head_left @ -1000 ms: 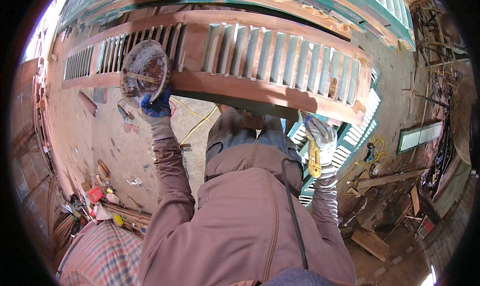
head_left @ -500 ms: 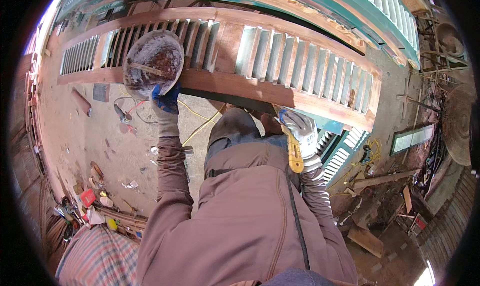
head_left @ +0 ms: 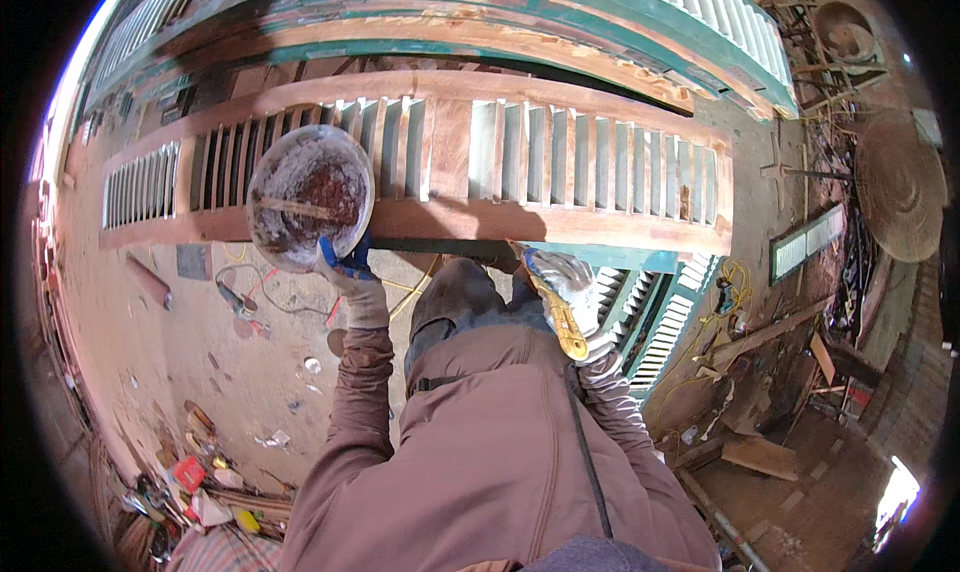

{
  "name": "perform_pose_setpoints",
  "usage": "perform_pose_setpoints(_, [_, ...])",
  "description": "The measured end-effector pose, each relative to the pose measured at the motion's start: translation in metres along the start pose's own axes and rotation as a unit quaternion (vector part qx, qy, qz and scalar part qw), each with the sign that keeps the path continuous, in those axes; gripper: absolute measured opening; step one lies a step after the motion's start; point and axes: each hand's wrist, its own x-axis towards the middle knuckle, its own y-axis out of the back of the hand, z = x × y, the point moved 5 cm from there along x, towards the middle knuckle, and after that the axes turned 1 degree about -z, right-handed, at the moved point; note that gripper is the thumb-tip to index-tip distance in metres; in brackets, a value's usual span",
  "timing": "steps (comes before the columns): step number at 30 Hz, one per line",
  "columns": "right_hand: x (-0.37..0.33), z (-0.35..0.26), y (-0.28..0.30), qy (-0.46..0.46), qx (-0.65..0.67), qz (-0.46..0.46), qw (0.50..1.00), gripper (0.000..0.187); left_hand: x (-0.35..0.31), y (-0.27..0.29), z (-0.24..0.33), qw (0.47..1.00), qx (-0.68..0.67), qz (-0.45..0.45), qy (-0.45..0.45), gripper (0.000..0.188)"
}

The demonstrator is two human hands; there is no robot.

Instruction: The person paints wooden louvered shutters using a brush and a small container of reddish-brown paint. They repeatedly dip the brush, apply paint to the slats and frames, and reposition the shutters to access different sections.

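My left hand [head_left: 352, 280], in a white glove with blue fingers, grips the near rim of a round metal bowl [head_left: 283, 162]. Whitish residue coats its inner wall, reddish-brown material lies in the bottom, and a flat stick [head_left: 292, 209] crosses it. The bowl is above the louvred wooden shutter [head_left: 455, 142], over its left part. In my gloved right hand [head_left: 572, 284] is a yellow-handled tool [head_left: 566, 324], its handle end pointing back toward me. Its other end is at the shutter's near edge; I cannot make out its tip. My fingers are closed round the handle.
Green-painted louvred shutters [head_left: 620, 17] lie beyond the bare wooden one, and another green shutter [head_left: 672, 322] is below it at right. Yellow cable [head_left: 738, 284] and a power tool [head_left: 232, 297] lie on the floor. Scrap wood [head_left: 760, 457] and clutter [head_left: 200, 492] are around the sides.
The view has tilted and turned, so the shutter sits lower and more level. My right hand with the yellow-handled tool has come a little left; my left hand still holds the bowl.
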Motion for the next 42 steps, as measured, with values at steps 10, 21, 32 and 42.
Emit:
perform_pose_setpoints(10, [0.026, -0.012, -0.009, -0.015, 0.003, 0.014, 1.000, 0.047, 0.001, 0.005, -0.008, 0.999, -0.026, 0.040, 0.024, 0.055])
perform_pose_setpoints(21, [0.036, 0.015, 0.014, 0.002, 0.025, 0.031, 0.999, 0.042, 0.002, -0.010, -0.004, 0.993, -0.028, 0.107, 0.039, 0.063])
perform_pose_setpoints(32, [0.034, 0.031, 0.019, 0.052, 0.064, -0.001, 0.997, 0.041, 0.017, 0.008, -0.001, 0.967, -0.167, 0.127, 0.148, 0.060])
perform_pose_setpoints(42, [0.029, -0.015, 0.004, -0.101, 0.088, 0.099, 0.986, 0.033, 0.056, 0.017, 0.080, 0.871, -0.243, -0.044, 0.424, 0.065])
